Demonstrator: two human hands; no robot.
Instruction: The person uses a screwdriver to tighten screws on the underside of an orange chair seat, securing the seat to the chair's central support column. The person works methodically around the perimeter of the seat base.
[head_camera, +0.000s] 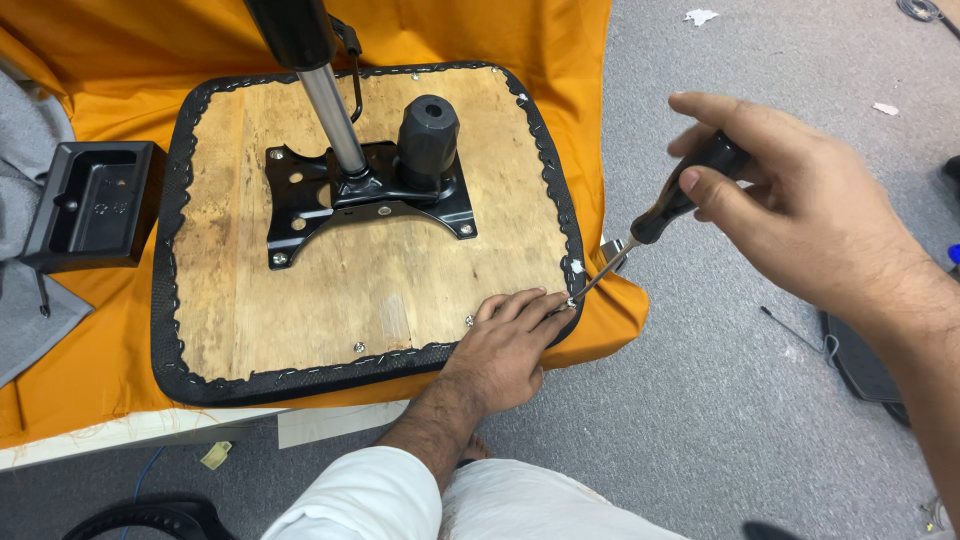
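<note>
My left hand (505, 350) is pressing flat, fingers together, on the near right corner of the upturned seat base (365, 235), pinning it down. My right hand (800, 215) is clamping round the black handle of the screwdriver (665, 215), tip working at the stapled black edging by my left fingertips, prob. on a staple, though it's too small to say for sure. The base is a plywood board, looking stiff and fairly heavy w/ the black metal bracket (370, 195) bolted on, so I'm judging the flat wood is the best place to brace. It's lying on orange cloth (110, 60). Farther back, the gas-lift column (320, 90) is rising up; a black plastic part (95, 200) is sitting left.
</note>
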